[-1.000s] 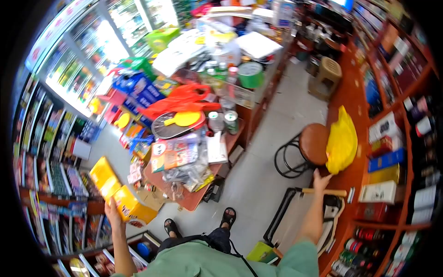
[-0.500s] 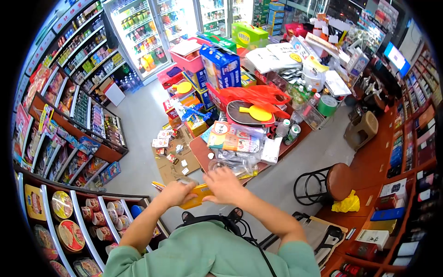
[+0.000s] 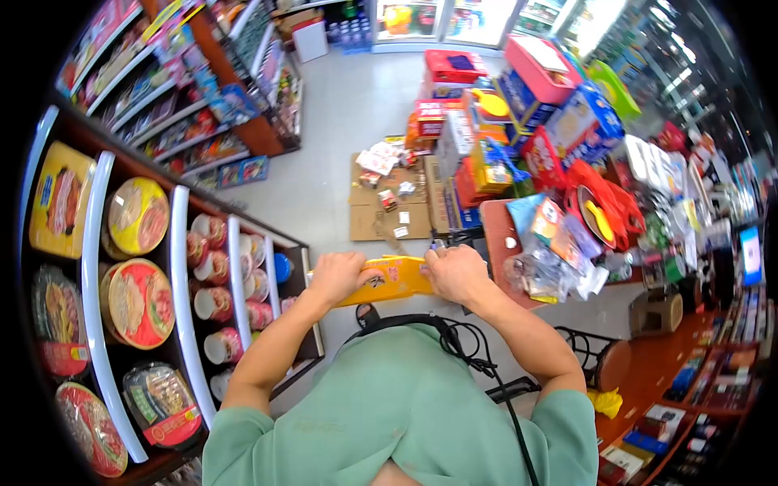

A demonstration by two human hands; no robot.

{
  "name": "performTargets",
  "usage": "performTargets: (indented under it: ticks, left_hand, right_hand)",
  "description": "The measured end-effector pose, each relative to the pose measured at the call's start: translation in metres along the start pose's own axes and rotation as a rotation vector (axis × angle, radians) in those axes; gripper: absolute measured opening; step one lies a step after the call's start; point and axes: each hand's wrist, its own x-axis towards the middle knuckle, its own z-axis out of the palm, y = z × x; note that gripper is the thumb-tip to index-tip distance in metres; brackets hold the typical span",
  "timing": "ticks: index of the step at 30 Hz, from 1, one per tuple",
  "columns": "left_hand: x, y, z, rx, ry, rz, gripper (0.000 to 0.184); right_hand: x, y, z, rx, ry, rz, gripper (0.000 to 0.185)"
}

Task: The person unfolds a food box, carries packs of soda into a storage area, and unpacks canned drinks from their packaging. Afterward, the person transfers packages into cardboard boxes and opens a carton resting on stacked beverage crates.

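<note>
A yellow printed carton [image 3: 393, 279], which looks folded flat, stretches between my two hands in front of my body. My left hand [image 3: 339, 277] is closed around its left end, and my right hand [image 3: 455, 272] grips the right end. Dark lettering shows on the face toward me; the far side is hidden. Just beyond the hands, a flattened brown cardboard sheet [image 3: 366, 212] lies on the floor with small boxes [image 3: 381, 159] and paper scraps on it. To the right of my right hand is a table corner [image 3: 496, 228] with clear plastic wrapping [image 3: 541, 269] on top.
Shelves at left hold instant noodle bowls [image 3: 139, 301] and cups [image 3: 212, 304]. Stacked cartons [image 3: 486, 166] and a pink basket [image 3: 541, 71] stand beyond the table. A stool [image 3: 612, 364] is at right; a black cable [image 3: 486, 364] hangs by my body.
My view has swung left toward the noodle shelves, so the table now sits farther right. The yellow carton moved along with my hands, and my right hand now grips its right end.
</note>
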Motion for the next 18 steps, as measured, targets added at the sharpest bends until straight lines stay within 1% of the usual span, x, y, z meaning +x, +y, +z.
performTargets:
  ticks: [1,2,4,5,7,8,9,11,12,14,15,17,18]
  left_hand:
    - [-0.002,-0.011,0.000,0.017,0.051,-0.058,0.047]
    - [-0.004,-0.018,-0.004,0.017,0.056,-0.082,0.047]
    - [-0.003,-0.027,-0.010,0.030,-0.052,-0.250,0.049]
    - [0.000,-0.033,-0.010,0.028,-0.045,-0.271,0.049]
    - [0.009,-0.044,-0.005,0.036,-0.062,-0.408,0.051]
    - [0.016,-0.046,-0.004,0.040,-0.097,-0.431,0.049]
    - [0.019,-0.044,-0.003,0.036,-0.097,-0.450,0.049]
    - [0.033,-0.041,-0.005,-0.017,-0.135,-0.457,0.046]
    - [0.039,-0.037,-0.003,-0.018,-0.137,-0.475,0.046]
    - [0.047,-0.035,0.001,0.012,-0.072,-0.331,0.043]
    - [0.052,-0.048,-0.002,0.016,-0.072,-0.341,0.043]
    - [0.057,-0.082,-0.008,-0.113,-0.047,-0.151,0.042]
    - [0.063,-0.096,-0.017,-0.142,0.022,-0.088,0.042]
  right_hand:
    - [0.014,-0.007,0.006,-0.057,0.014,-0.033,0.025]
    - [0.028,-0.014,0.007,-0.056,0.007,-0.056,0.025]
    - [0.053,-0.025,0.008,-0.111,-0.040,-0.012,0.021]
    - [0.065,-0.030,0.009,-0.114,-0.045,-0.034,0.021]
    - [0.084,-0.040,0.013,-0.197,-0.079,0.036,0.017]
    - [0.094,-0.044,0.017,-0.279,-0.068,0.049,0.016]
    - [0.103,-0.042,0.023,-0.278,-0.075,0.031,0.016]
    - [0.130,-0.031,0.032,-0.277,-0.069,0.143,0.016]
    - [0.142,-0.032,0.031,-0.261,-0.134,0.153,0.018]
    - [0.159,-0.038,0.039,-0.235,-0.194,0.107,0.019]
    - [0.172,-0.038,0.039,-0.221,-0.236,0.078,0.021]
    - [0.194,-0.029,0.035,-0.182,-0.267,0.071,0.022]
    - [0.207,-0.020,0.033,-0.102,-0.223,0.035,0.021]
